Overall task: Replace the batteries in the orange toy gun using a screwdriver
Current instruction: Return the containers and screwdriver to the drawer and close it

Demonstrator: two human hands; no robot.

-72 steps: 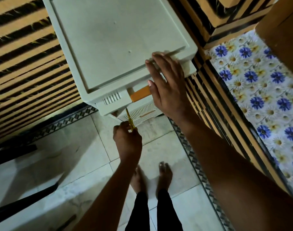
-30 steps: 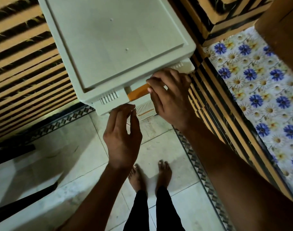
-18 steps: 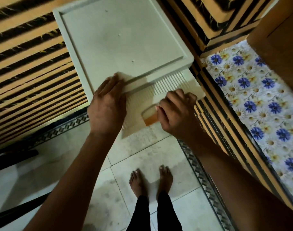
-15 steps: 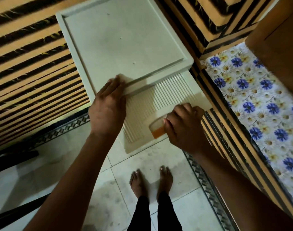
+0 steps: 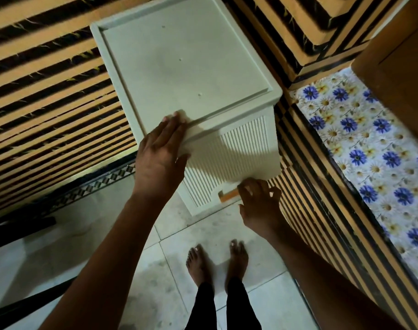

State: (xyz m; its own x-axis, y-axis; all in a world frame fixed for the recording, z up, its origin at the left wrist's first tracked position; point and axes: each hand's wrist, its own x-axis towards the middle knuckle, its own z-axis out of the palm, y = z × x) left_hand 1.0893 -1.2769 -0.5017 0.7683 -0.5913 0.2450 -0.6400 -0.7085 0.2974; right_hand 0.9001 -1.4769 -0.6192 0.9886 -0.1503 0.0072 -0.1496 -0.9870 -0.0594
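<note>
A white plastic drawer cabinet [image 5: 184,67] stands in front of me, seen from above. My left hand [image 5: 160,158] rests flat on the front edge of its top, fingers straight. Below that edge is a ribbed white front panel [image 5: 231,158] with an orange handle [image 5: 228,195] at its lower end. My right hand [image 5: 260,203] curls its fingers round that handle. Whether the panel is pulled out I cannot tell. No toy gun, screwdriver or batteries are in view.
Orange-and-black striped tiles cover the wall at left and the ledge at right. A blue-flowered cloth [image 5: 369,151] covers a surface at right, with a brown box [image 5: 398,67] behind it. My bare feet [image 5: 217,260] stand on pale floor tiles. Black bars [image 5: 20,225] lie at lower left.
My right hand, still on the orange handle, sits lower and nearer to me, and more of the ribbed panel shows. My left hand stays on the cabinet's top edge.
</note>
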